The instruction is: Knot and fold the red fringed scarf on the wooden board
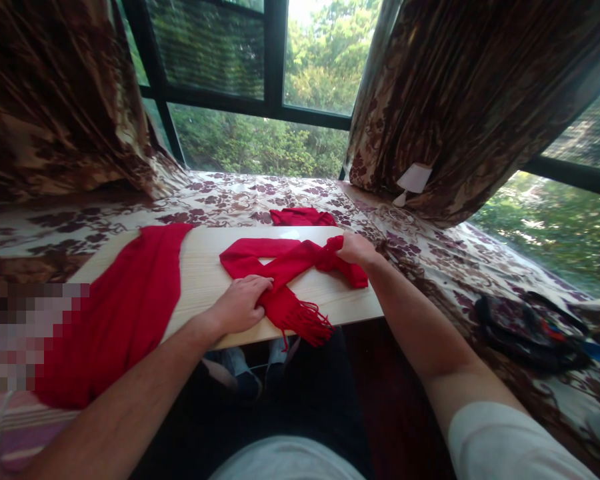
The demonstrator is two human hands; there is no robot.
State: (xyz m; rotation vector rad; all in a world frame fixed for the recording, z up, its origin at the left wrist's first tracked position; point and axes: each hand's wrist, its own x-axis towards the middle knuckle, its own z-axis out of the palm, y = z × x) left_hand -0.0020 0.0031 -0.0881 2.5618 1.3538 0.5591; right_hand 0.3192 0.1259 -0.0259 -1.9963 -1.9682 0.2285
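A red fringed scarf (290, 263) lies looped and crossed over itself on a light wooden board (197, 287). Its fringe hangs over the board's near edge. My left hand (243, 303) rests on the board with its closed fingers on the scarf near the crossing. Farther right, my right hand (355, 248) is closed on a bunched part of the same scarf, its fingertips partly hidden. A wide red cloth (135, 307) drapes over the left end of the board.
Another red cloth (303, 216) lies just beyond the board on the floral-covered sill (230, 193). To the right are a small white lamp (414, 180) and a dark bag (525, 333). Patterned curtains (420, 87) flank the windows.
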